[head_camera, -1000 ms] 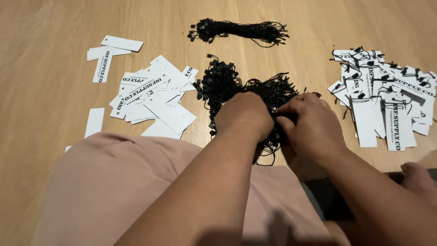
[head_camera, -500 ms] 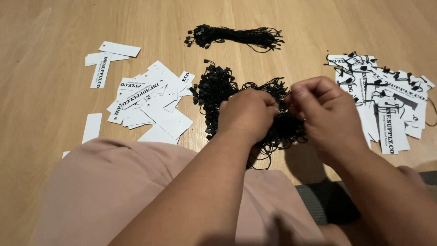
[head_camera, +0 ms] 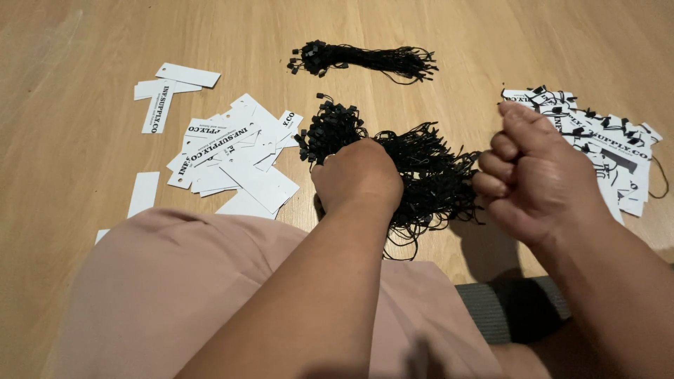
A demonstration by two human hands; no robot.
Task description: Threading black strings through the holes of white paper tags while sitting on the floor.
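Note:
A loose heap of black string loops with small black fasteners (head_camera: 414, 165) lies on the wooden floor in front of me. My left hand (head_camera: 357, 177) presses down on the heap's left part, fingers curled into it. My right hand (head_camera: 537, 175) is closed in a fist at the heap's right edge, pinching a strand pulled out of the heap. A pile of plain white paper tags (head_camera: 232, 158) lies to the left of the heap. To the right sits a pile of white tags with black strings attached (head_camera: 611, 151).
A second, tidier bundle of black strings (head_camera: 361, 60) lies further back. A few single white tags (head_camera: 172, 88) are scattered at the far left. My pink-clad knee (head_camera: 175, 295) fills the near foreground, with a grey cloth edge (head_camera: 502, 312) beside it.
My right hand has drawn away to the right, out of the heap, tugging a strand with it. My left hand stays planted on the heap.

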